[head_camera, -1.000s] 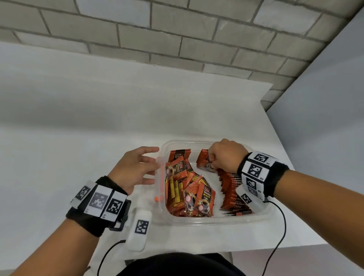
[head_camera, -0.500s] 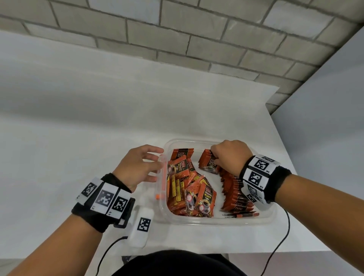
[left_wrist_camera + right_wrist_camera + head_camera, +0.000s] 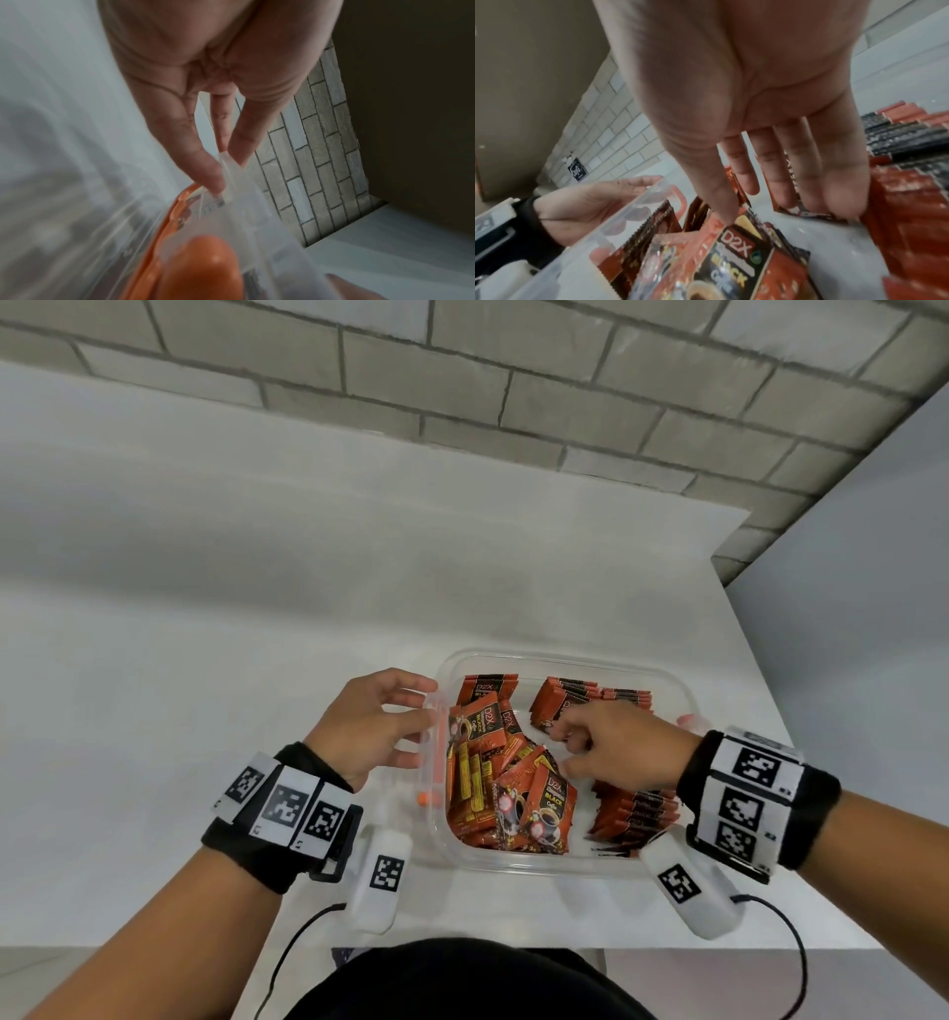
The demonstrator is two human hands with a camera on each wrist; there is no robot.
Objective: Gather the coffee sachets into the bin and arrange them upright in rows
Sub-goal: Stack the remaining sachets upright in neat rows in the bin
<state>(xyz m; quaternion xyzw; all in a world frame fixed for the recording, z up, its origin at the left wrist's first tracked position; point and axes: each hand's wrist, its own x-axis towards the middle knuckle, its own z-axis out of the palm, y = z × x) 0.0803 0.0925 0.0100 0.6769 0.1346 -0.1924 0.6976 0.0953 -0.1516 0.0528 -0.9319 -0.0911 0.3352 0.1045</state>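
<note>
Head view: your left hand (image 3: 377,726) rests against the left wall of the clear bin (image 3: 554,865), fingers nearly straight and spread, tips on the rim beside the orange latch (image 3: 436,757). Left wrist view confirms it: fingertips (image 3: 210,176) touch the clear rim, nothing enclosed in the hand.

Your right hand (image 3: 616,747) is inside the bin, over its middle, fingers bent downward. Right wrist view: fingers (image 3: 834,182) extend down with tips at the bin floor against the red row; the thumb touches the top edge of a loose sachet (image 3: 734,270). No sachet is clearly gripped.

Coffee sachets: all in the bin. Upright row (image 3: 631,814) stands packed along the right side, running front to back. Loose pile (image 3: 493,783) leans at mixed angles in the left half.

Bin sits on the white worktop (image 3: 205,660) near its front right corner.
</note>
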